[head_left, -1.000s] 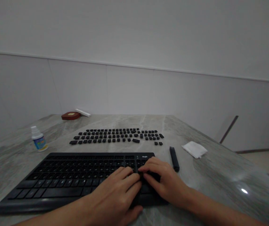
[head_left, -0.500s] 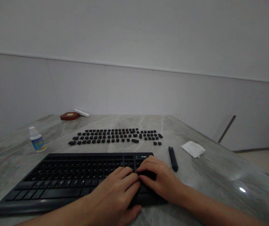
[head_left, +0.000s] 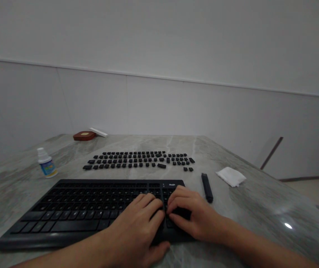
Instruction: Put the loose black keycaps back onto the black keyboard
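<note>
A black keyboard (head_left: 72,225) lies across the front of the table. Many of its upper key positions lack keycaps, while the lower rows carry theirs. My left hand (head_left: 141,227) rests over its right part, fingers stretched forward onto the keys and thumb apart near the front edge. Beside it, my right hand (head_left: 193,214) bends over the number pad, with thumb and index finger drawn together at the keys. Whatever sits between those fingertips is hidden. Behind the keyboard, loose black keycaps (head_left: 135,165) lie in rows on the table.
A black stick-shaped tool (head_left: 207,188) and a folded white tissue (head_left: 231,176) lie to the right. At left stands a white bottle with a blue label (head_left: 47,165). A brown case (head_left: 83,136) and a white strip (head_left: 98,132) lie at the back of the marble-patterned table (head_left: 260,223).
My right hand has shifted slightly right, so a small gap now separates its fingertips from my left hand. The left hand stays on the keyboard. The whole view has shifted a little.
</note>
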A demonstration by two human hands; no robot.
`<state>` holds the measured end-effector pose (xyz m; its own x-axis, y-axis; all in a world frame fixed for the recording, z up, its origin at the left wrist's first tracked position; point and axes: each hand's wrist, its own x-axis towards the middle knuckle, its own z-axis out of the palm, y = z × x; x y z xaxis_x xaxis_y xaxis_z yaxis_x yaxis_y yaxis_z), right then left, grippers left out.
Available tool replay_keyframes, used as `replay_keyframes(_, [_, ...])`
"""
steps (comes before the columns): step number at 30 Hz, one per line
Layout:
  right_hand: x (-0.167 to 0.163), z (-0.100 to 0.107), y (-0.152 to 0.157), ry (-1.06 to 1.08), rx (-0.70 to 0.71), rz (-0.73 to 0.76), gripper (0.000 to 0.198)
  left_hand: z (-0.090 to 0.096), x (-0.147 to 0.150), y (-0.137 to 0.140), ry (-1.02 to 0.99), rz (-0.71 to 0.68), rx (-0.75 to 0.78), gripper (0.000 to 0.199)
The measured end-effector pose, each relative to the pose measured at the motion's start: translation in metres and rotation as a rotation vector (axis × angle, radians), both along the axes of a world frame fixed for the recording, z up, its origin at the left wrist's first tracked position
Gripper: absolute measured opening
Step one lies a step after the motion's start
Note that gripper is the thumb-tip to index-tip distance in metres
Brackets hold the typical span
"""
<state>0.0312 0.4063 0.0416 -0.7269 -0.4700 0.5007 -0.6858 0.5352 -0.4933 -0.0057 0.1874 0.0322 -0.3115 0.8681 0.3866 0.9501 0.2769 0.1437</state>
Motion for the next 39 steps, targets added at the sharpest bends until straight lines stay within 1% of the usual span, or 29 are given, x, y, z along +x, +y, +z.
replay_keyframes(5, [-0.002,-0.004,0.001,0.029,-0.035,0.016,0.006,0.002,-0.001,0.0,0.0,-0.008,0.012,0.036])
replay_keyframes(8, [-0.001,-0.001,0.001,0.037,-0.037,0.035,0.011,0.002,-0.001,-0.001,0.003,-0.008,0.005,0.034])
replay_keyframes(11, [0.001,0.003,0.002,0.025,-0.021,0.032,0.009,0.0,0.0,-0.002,0.003,0.002,-0.004,0.036])
replay_keyframes(14, [0.002,0.005,0.004,0.022,-0.03,0.003,0.025,-0.002,0.0,-0.001,0.004,0.008,-0.013,0.036])
replay_keyframes(16, [0.002,0.005,0.006,0.039,-0.044,-0.017,0.028,-0.002,0.0,-0.001,0.0,0.009,-0.005,0.034])
replay_keyframes(19, [0.003,0.006,0.007,0.07,-0.061,-0.02,0.026,0.001,-0.001,-0.001,0.0,-0.006,0.022,0.04])
replay_keyframes(22, [0.004,0.007,0.005,0.093,-0.055,0.014,0.025,0.003,-0.001,-0.001,0.028,-0.056,0.026,0.047])
replay_keyframes(26, [0.007,0.009,0.003,0.067,-0.029,0.049,0.024,0.003,-0.002,-0.001,0.048,-0.09,0.027,0.041])
replay_keyframes(34, [0.007,0.007,0.003,0.027,-0.029,0.021,0.025,0.0,-0.003,-0.002,0.076,-0.083,0.008,0.041])
replay_keyframes(37, [0.005,0.006,0.003,0.048,-0.037,0.01,0.023,0.001,-0.004,-0.002,0.076,-0.088,0.0,0.038])
replay_keyframes(39, [0.004,0.005,0.004,0.086,-0.044,0.03,0.02,0.001,-0.004,-0.001,0.074,-0.092,-0.006,0.038])
